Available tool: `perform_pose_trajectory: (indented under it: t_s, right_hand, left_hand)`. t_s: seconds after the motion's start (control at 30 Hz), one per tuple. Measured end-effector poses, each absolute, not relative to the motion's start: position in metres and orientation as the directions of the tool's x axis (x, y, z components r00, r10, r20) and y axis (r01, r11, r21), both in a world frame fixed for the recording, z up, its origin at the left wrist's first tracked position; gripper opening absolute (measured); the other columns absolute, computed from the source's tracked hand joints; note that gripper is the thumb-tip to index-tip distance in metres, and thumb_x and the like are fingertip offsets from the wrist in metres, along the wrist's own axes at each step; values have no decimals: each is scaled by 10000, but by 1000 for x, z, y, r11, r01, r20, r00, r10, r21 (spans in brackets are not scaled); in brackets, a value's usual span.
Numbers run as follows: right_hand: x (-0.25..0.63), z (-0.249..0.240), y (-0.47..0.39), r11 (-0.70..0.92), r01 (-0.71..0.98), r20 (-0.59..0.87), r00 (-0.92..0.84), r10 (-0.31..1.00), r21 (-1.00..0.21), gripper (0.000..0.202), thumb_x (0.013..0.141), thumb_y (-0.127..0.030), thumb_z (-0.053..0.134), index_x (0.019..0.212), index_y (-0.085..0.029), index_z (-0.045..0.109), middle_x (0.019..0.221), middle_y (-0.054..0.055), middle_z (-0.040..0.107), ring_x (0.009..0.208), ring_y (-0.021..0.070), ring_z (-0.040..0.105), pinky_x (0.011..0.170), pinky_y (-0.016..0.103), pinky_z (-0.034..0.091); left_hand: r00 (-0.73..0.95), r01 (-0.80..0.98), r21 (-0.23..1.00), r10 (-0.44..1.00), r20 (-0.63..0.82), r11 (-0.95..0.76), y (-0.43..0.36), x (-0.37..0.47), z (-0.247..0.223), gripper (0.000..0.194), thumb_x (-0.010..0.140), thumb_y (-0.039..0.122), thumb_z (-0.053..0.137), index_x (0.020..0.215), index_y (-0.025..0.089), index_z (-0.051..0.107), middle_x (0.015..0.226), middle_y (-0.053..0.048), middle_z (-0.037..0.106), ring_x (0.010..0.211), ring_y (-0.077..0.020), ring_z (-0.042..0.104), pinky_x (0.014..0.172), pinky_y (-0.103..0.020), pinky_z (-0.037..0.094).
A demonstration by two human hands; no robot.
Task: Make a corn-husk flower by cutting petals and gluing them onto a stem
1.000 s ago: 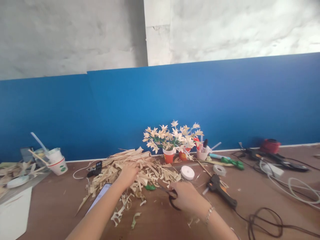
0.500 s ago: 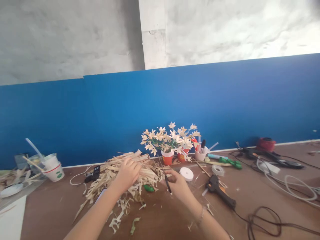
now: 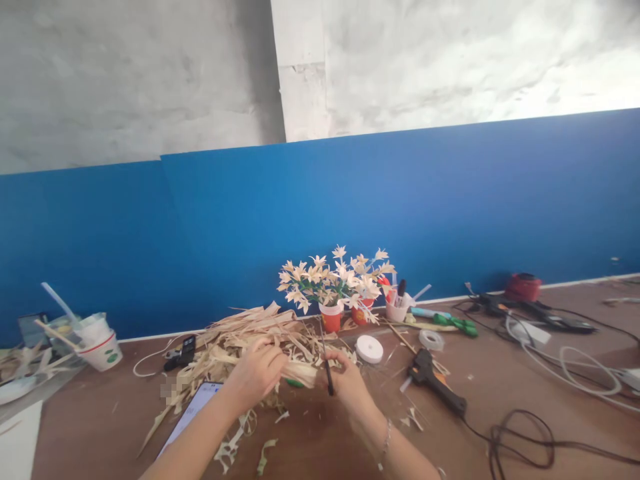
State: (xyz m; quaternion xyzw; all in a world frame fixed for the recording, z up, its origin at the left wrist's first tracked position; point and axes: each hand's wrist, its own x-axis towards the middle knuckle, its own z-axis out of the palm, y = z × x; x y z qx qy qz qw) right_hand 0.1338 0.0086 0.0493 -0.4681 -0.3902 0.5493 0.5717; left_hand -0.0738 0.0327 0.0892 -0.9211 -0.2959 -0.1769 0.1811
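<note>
My left hand [image 3: 257, 373] is closed on a pale strip of dried corn husk [image 3: 303, 373], whose free end points right. My right hand [image 3: 347, 383] grips a pair of scissors [image 3: 329, 377], seen edge-on, with black handles and a thin blade pointing up and away. The scissors are close to the husk's right end; whether they touch it I cannot tell. Behind my left hand lies a loose heap of dried husks [image 3: 235, 333]. A green item [image 3: 295, 383] is partly hidden under the held strip.
Husk flowers stand in red cups [image 3: 331, 320] by the blue partition [image 3: 225, 233]. A white tape roll [image 3: 370, 349], a glue gun [image 3: 435, 383] and cables [image 3: 525, 433] lie rightward. A phone [image 3: 193, 413] is beneath my left forearm; a white cup [image 3: 103, 350] stands far left.
My left hand has come off the heap, slightly down and right, with a husk strip now showing in it. The scissors have turned a little more upright beside the strip.
</note>
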Motion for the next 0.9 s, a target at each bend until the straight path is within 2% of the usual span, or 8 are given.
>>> perform_pose_trajectory:
  t_s: [0.23,0.37,0.47,0.53,0.57,0.63,0.73,0.9]
  right_hand:
    - [139,73,-2,295,8,290,217,932,-955,268,640,-236,581,897,-169,544,569,-42,497,529,117,443,508,226,348]
    - [146,87,-5,359,3,342,309,887,-933,295,668,-274,593,933,-167,520,626,-18,525,586,134,464,561,244,380]
    - [150,91,-3,299,-179,225,347,910,-937,323,646,-322,625,904,-183,488,612,-23,517,551,129,460,501,232,362]
    - [150,92,-2,259,-279,160,333,929,-925,347,616,-343,654,875,-192,480,604,-28,517,536,125,462,482,225,355]
    - [149,93,-2,245,-308,144,318,937,-919,364,595,-346,672,866,-194,481,601,-31,519,534,124,466,480,223,357]
    - [144,94,-3,231,-333,137,282,949,-914,401,551,-340,706,856,-195,490,605,-33,529,530,120,469,474,217,355]
    - [131,92,-8,209,-329,149,200,968,-921,388,537,-322,724,830,-196,502,592,-41,530,507,104,452,454,203,335]
    - [119,71,-8,136,-322,126,53,991,-937,346,552,-265,696,823,-188,496,522,-68,511,451,75,403,433,181,293]
  left_hand:
    - [588,805,-143,746,312,-575,59,-104,67,466,734,22,418,1138,217,542,1150,-85,609,1067,-225,526,966,-412,308]
    - [284,932,24,773,568,-361,51,-87,71,547,738,111,486,1278,155,408,1313,-159,457,1226,-315,366,1021,-482,242]
    - [-115,892,342,582,805,-296,28,-66,82,580,801,191,456,1340,110,258,1355,-199,353,1276,-307,285,1036,-472,245]
    - [-350,771,514,424,835,-376,10,-51,86,552,819,235,459,1323,120,268,1359,-197,333,1272,-301,294,1029,-466,262]
    - [-359,694,557,452,817,-455,2,-43,86,463,816,258,478,1252,144,371,1293,-173,416,1214,-289,376,1003,-445,306]
    - [-226,481,710,709,667,-514,-8,-26,83,232,789,307,534,981,182,568,1007,-96,599,979,-242,549,877,-374,422]
    - [-100,26,978,973,207,-206,-9,-4,72,254,708,375,630,854,168,614,710,-21,618,604,-148,568,531,-243,438]
    - [-146,-520,852,989,-13,-66,-3,5,59,237,578,290,729,677,157,559,511,70,506,460,-55,464,439,-157,342]
